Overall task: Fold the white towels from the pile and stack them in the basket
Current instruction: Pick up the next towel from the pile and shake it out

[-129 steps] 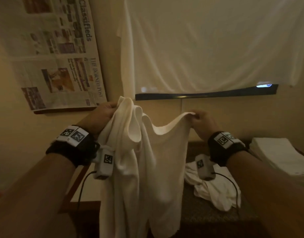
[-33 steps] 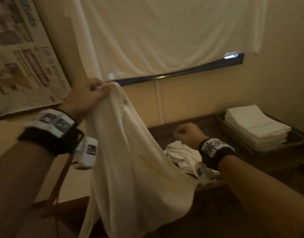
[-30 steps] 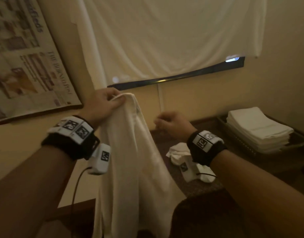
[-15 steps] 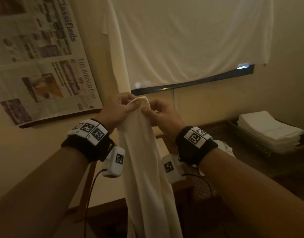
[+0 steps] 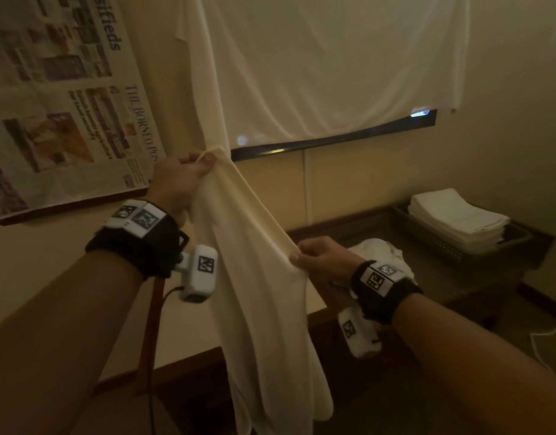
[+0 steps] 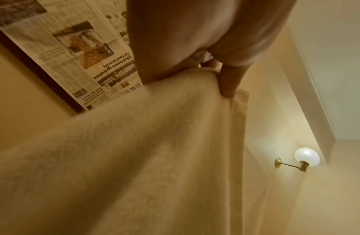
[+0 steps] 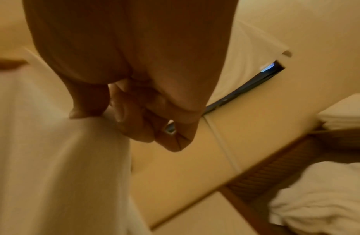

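A white towel (image 5: 257, 293) hangs in the air in front of me. My left hand (image 5: 188, 174) grips its top corner up high; the left wrist view shows the thumb pressed on the towel (image 6: 154, 143) hem. Lower and to the right, my right hand (image 5: 314, 255) pinches the towel's edge (image 7: 54, 159) between thumb and forefinger, stretching that edge on a slant. Behind the right wrist a crumpled pile of white towels (image 5: 380, 252) lies on the dark table. A basket (image 5: 452, 249) at the right holds a stack of folded towels (image 5: 458, 218).
A newspaper (image 5: 60, 105) is pinned on the wall at the left. A white sheet (image 5: 333, 64) covers a dark screen on the wall ahead. The dark table (image 5: 458, 277) reaches to the right wall. A wall lamp (image 6: 305, 157) glows in the left wrist view.
Half a second ago both hands met at the towel's top corner. My right hand has since slid down and right along the edge, pulling it taut, while the left stays up.
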Demonstrator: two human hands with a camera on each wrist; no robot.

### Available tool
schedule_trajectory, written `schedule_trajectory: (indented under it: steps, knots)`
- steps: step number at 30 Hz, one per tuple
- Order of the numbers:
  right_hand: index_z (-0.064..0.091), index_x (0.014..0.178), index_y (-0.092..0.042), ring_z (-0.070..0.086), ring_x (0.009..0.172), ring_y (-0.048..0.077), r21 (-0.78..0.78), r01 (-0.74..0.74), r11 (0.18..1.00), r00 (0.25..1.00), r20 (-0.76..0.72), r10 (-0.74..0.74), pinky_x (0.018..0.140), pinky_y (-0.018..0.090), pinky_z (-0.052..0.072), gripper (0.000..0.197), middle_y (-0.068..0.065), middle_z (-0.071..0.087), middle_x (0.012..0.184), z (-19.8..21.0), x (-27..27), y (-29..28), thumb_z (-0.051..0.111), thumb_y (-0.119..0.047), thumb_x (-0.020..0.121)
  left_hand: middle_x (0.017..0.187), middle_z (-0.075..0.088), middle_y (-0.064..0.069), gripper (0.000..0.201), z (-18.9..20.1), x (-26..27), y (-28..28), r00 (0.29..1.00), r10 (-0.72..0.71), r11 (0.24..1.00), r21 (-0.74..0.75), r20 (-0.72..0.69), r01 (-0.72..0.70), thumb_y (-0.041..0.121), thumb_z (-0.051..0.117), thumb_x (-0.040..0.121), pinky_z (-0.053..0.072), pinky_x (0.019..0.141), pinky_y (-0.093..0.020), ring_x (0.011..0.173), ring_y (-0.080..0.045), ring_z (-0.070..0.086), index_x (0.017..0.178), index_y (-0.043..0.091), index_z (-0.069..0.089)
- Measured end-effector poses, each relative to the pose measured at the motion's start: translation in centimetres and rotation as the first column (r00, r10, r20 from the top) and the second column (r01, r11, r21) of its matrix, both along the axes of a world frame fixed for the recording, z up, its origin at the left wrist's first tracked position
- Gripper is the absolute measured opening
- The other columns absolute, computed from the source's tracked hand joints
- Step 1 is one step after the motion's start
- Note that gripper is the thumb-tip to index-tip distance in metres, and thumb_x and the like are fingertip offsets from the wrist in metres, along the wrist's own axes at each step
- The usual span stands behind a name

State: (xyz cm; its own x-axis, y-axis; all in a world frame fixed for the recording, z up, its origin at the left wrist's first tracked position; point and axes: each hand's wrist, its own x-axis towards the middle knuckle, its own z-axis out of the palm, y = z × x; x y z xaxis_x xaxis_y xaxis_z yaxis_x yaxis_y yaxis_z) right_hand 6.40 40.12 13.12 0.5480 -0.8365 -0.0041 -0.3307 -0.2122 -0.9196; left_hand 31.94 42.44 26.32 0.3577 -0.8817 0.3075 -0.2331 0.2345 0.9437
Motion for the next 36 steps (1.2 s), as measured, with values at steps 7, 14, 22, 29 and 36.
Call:
schedule_trajectory:
  steps: [7,14,22,29,36]
  knots:
    - [0.071,0.101,-0.016,0.064,0.090,0.019,0.058,0.255,0.965,0.838,-0.511,-0.190,0.080,0.037,0.051,0.035,0.004,0.070,0.098,-12.3,-9.8,-0.2,0.060,-0.048,0.091,0.087,0.063,0.009,0.017,-0.5,4.3,0.1,0.999,0.037,0.999,-0.024,-0.039,-0.038,0.039,0.066,0.090,0.050,0.074,-0.029,0.086,-0.009,0.059,0.076,0.029,0.066]
    - [0.067,0.092,-0.011,0.064,0.096,0.025,-0.125,0.494,0.861,0.441,-0.817,-0.372,0.073,0.029,0.049,0.021,0.009,0.067,0.104,-17.4,-15.6,-0.5,0.050,-0.022,0.095,0.069,0.068,0.018,0.014,-0.3,4.9,0.8,0.994,-0.105,0.994,-0.029,0.038,0.106,0.040,0.075,0.075,0.053,0.063,-0.019,0.073,0.001,0.066,0.066,0.029,0.075]
    - [0.062,0.127,-0.016,0.058,0.116,0.022,-0.274,0.277,0.921,0.848,-0.382,-0.369,0.095,0.029,0.045,0.036,0.004,0.062,0.128,-4.1,-5.0,-2.1,0.062,-0.023,0.092,0.093,0.073,0.007,0.005,-0.9,-1.3,2.2,0.931,-0.185,0.981,0.009,0.314,0.191,0.035,0.075,0.083,0.053,0.083,-0.030,0.091,-0.009,0.066,0.084,0.031,0.077]
    - [0.064,0.123,-0.011,0.064,0.108,0.019,-0.295,-0.024,0.955,0.975,0.205,0.088,0.092,0.033,0.053,0.037,0.007,0.068,0.118,10.6,3.0,0.1,0.066,-0.028,0.090,0.073,0.071,0.009,0.015,0.1,-4.4,3.6,0.882,-0.206,0.966,-0.053,0.425,0.251,0.037,0.078,0.079,0.051,0.068,-0.016,0.071,0.005,0.062,0.081,0.023,0.077]
    - [0.068,0.100,0.000,0.060,0.080,0.021,-0.516,0.142,0.845,0.967,0.255,-0.007,0.078,0.048,0.053,0.019,0.020,0.067,0.090,13.8,6.0,1.3,0.057,-0.015,0.097,0.063,0.067,0.018,0.004,1.9,-3.3,5.1,0.936,-0.074,0.959,-0.234,0.345,0.162,0.021,0.076,0.084,0.050,0.066,-0.018,0.065,0.004,0.061,0.085,0.017,0.076]
